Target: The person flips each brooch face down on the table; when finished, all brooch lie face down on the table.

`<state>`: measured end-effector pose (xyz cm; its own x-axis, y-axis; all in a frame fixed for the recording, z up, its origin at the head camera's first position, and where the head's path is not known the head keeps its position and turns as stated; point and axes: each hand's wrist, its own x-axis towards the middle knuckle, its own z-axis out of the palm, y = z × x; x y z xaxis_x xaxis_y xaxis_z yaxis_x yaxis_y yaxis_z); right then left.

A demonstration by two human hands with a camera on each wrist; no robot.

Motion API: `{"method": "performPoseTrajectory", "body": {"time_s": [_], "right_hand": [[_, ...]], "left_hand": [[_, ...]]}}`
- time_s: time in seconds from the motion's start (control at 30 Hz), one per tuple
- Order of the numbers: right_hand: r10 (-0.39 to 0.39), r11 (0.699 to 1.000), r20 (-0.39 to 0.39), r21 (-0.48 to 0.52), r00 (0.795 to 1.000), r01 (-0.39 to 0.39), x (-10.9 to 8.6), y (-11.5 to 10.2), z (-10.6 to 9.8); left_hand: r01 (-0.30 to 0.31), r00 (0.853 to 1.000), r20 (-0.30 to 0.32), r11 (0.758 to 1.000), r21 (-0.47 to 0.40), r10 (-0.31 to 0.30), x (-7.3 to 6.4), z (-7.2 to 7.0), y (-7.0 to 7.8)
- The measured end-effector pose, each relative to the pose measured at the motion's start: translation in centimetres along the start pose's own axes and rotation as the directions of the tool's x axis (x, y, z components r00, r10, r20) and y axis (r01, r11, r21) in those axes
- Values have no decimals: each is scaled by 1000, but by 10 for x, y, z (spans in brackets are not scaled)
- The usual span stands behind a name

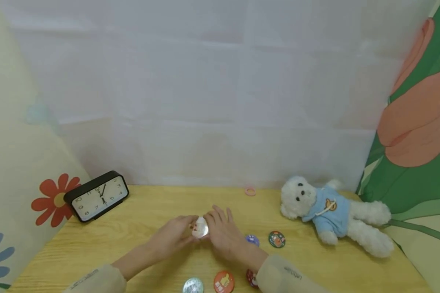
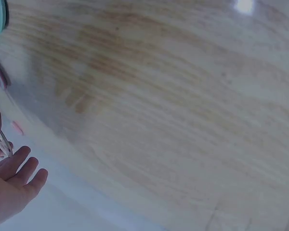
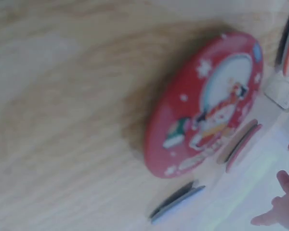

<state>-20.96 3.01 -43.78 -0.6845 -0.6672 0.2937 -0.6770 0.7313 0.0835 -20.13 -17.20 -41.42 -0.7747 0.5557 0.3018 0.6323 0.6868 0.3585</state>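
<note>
A white cloth backdrop [image 1: 220, 89] hangs behind a wood-grain table [image 1: 161, 201]. At the right of the table a white plush bear [image 1: 331, 209] in a blue hoodie lies on its back, head to the left and legs stretched to the right. At the far left a black clock [image 1: 97, 196] stands slantwise, its face turned toward the near side. Between them, near the middle, two hands meet. The left hand [image 1: 172, 234] pinches the left edge of a round disc [image 1: 201, 228], forefinger above and thumb below, with little gap between them; the right hand [image 1: 223, 232] grips its right edge with thumb and forefinger, the other fingers nearly straight, slightly spread and reaching far. The disc is tilted up on edge, its shiny face toward the near side; being round, it is about as long one way as the other. Glare washes out much of its face, which seems pale with red marks at the left. Of the badges on the table, a green-silver one [image 1: 193, 285], an orange one [image 1: 223, 282] and a red one [image 1: 252, 278] lie near, while a purple one [image 1: 252, 240] and a dark green one [image 1: 276, 239] sit right of the hands. Smallest is a pink ring [image 1: 250, 191], close to the far edge.
</note>
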Motion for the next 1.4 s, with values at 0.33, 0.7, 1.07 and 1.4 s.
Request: {"method": "performPoseTrajectory", "body": {"time_s": [0.33, 0.7, 1.07, 1.4], "right_hand": [[-44, 999, -157, 3, 987, 45, 3, 7, -7], [-72, 986, -286, 124, 955, 111, 10, 18, -16], [130, 915, -343, 402, 930, 20, 12, 9, -23], [253, 797, -211, 599, 944, -79, 15, 7, -22]], "left_hand": [[-18, 1000, -5, 1000, 24, 18, 12, -11, 4], [-101, 988, -108, 992, 82, 109, 19, -21, 7], [-30, 979, -194, 991, 130, 55, 18, -16, 11], [-3, 977, -207, 973, 232, 52, 14, -11, 14]]}}
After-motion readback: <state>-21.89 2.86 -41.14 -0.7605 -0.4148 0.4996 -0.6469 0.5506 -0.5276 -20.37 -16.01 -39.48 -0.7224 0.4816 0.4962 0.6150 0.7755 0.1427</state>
